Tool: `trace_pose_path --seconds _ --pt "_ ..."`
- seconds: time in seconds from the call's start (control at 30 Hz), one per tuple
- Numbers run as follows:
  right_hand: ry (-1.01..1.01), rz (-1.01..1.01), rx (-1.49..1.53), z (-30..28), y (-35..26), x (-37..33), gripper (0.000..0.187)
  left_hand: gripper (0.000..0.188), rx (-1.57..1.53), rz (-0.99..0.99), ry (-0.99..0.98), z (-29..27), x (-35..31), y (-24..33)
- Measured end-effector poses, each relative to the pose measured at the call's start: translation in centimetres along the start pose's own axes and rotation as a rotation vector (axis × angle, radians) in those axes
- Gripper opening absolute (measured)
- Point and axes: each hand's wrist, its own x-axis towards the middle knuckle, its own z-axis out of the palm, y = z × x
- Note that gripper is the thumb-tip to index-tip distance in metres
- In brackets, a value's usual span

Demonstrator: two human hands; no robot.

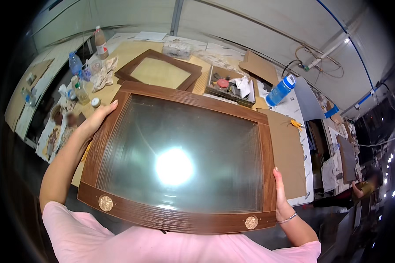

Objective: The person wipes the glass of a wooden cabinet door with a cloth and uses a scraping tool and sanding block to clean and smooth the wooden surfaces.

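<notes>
Head view. Item 1: dark brown wood-framed glass panel [184,136], held in front of the torso, across the near side of the table [129,47]; ribbed moulding on the frame, two gilt round medallions, left [105,202] and right [251,222], on the lower rail.

Grip, left hand [94,120]: grasping the upper part of the left stile, thumb on the face. Grip, right hand [281,193]: grasping the right stile lower down, thumb along the outer edge.

Handling notes: both hands best kept on wood, off the glass; weight shared evenly, the uneven hand heights allowed for; corners carried clear of the spare wooden frame [134,62], the open tool box [230,98] and the blue water bottle [281,91]. Tilting the pane would shift the glare [174,166] for inspection.

Obscured: most fingers and the panel's back; whether the lower rail touches the pink shirt [153,245] or the underside meets the table, cannot tell. Washed out: the glass beneath the glare. Partly covered: the cardboard sheet [292,153]. Blurred: the far-right worker [368,186].
</notes>
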Motion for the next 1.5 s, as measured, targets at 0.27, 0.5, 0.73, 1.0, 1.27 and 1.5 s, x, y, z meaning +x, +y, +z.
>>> trace_pose_path --seconds 0.27,0.5,0.73,1.0,1.27,1.5 --pt "-0.033 -0.041 -0.009 -1.0 0.9 1.1 0.073 0.066 0.267 -0.153 0.016 -0.8 -0.1 0.7" --pt "-0.056 -0.03 -0.213 -1.5 0.6 0.5 0.082 0.074 0.32 -0.053 0.017 -0.2 -0.6 0.9" --pt "-0.191 -0.272 -1.193 -1.6 -9.0 -3.5 0.065 0.078 0.404 -0.032 -0.088 -0.3 -1.2 0.8" --pt "-0.062 -0.504 -0.329 -5.7 -1.3 4.6 0.06 0.075 0.112 -0.095 -0.046 -3.3 -2.0 -2.3" --pt "-0.053 -0.131 -0.017 -5.2 6.9 4.2 0.065 0.073 -0.64 -0.047 -0.164 -0.6 -13.5 -8.0" --pt "0.019 -0.148 0.091 -8.0 9.0 3.8 0.065 0.069 -0.822 -0.125 -0.132 0.6 -12.5 -11.2"
